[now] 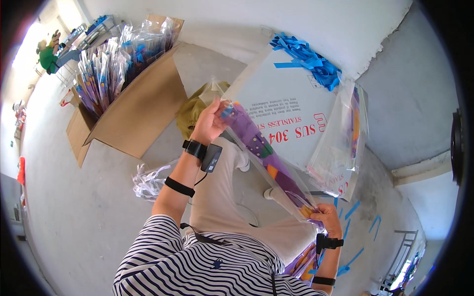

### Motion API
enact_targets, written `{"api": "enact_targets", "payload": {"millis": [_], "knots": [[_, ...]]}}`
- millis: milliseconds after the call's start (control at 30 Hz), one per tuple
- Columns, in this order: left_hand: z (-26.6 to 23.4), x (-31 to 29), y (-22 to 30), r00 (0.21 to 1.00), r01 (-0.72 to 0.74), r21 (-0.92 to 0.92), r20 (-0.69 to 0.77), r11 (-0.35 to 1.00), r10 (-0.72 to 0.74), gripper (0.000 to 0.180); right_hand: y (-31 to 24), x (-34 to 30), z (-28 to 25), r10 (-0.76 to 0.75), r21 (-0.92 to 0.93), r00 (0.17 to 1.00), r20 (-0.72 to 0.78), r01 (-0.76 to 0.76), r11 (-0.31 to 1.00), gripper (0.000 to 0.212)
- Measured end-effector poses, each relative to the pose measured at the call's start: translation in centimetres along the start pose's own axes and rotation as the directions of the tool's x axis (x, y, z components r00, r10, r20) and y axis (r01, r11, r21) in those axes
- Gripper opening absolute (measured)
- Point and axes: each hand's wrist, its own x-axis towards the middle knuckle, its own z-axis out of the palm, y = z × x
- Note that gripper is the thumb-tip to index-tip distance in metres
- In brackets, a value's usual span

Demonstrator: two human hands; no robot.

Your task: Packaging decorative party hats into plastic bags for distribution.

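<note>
Evenly tension the sleeved strip [264,152], held over the lap [215,197]: right hand [328,219] clamped on its near end, left hand [210,123] clamped on its far end. Avoid creasing it. Beyond lies the bench [296,111]; the box [140,106] stands far left.

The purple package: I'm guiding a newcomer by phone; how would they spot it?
Find the big cardboard box, with a white panel to its right. In front of the panel, a long, clear-wrapped purple package shows orange patches. Unlike the boxed packages, it is held at both ends, by left hand and right hand.
</note>
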Motion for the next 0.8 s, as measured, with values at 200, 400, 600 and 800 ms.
{"api": "enact_targets", "payload": {"millis": [200, 400, 600, 800], "knots": [[2.7, -2.3, -1.4, 0.917, 0.02, -0.198, 0.393, 0.98, 0.06, 0.09, 0.2, -0.7, 1.1, 0.136, 0.406, 0.989, 0.051, -0.145, 0.902, 0.02], [8.4, -2.5, -6.0, 0.846, 0.151, -0.249, 0.533, 0.957, 0.005, 0.075, 3.5, 2.0, 4.1, -0.036, 0.699, 0.934, 0.354, -0.239, 0.674, 0.031], [10.0, -2.1, -4.7, 0.88, 0.005, -0.147, 0.47, 0.989, 0.066, 0.033, -1.1, 2.1, 7.1, -0.209, 0.628, 0.84, 0.5, -0.186, 0.756, 0.086], [10.5, -3.0, -3.7, 0.981, -0.163, 0.119, 0.122, 0.979, 0.149, 0.009, -5.0, 4.4, 7.8, -0.167, 0.378, 0.908, 0.384, 0.011, 0.926, 0.046]]}}
